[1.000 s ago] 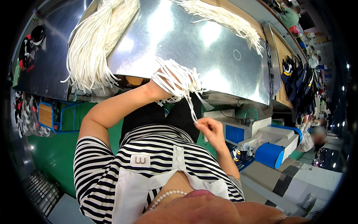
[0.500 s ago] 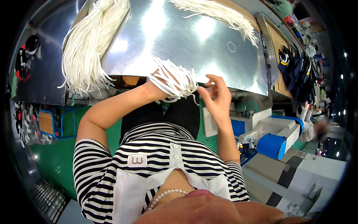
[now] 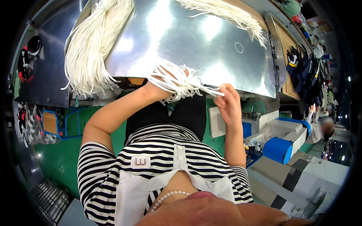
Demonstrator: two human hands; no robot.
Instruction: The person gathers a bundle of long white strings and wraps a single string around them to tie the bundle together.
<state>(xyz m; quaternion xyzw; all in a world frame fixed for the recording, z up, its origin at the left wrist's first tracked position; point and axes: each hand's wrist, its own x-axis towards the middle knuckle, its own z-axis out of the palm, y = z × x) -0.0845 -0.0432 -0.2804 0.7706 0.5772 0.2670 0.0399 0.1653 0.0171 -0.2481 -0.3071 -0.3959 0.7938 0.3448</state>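
Observation:
My left hand (image 3: pixel 160 84) holds a bunch of short white cords (image 3: pixel 177 80) at the near edge of a shiny metal table (image 3: pixel 211 41); the cords drape over and hide most of the hand. My right hand (image 3: pixel 226 101) pinches the ends of a few cords and draws them out to the right of the bunch. A large bundle of long white cords (image 3: pixel 92 45) lies on the table's left part and hangs over its edge. Another spread of white cords (image 3: pixel 222 13) lies along the far right of the table.
A blue and white machine (image 3: pixel 277 137) stands to my right below the table. A green floor (image 3: pixel 62 158) shows on my left, with a blue-framed cart (image 3: pixel 56 122). Dark caps (image 3: pixel 301 64) pile up on a wooden surface at right. Another person (image 3: pixel 322 126) stands far right.
My right hand rose from my lap to the bunch in my left hand, took hold of a few cords and now pulls them out to the right.

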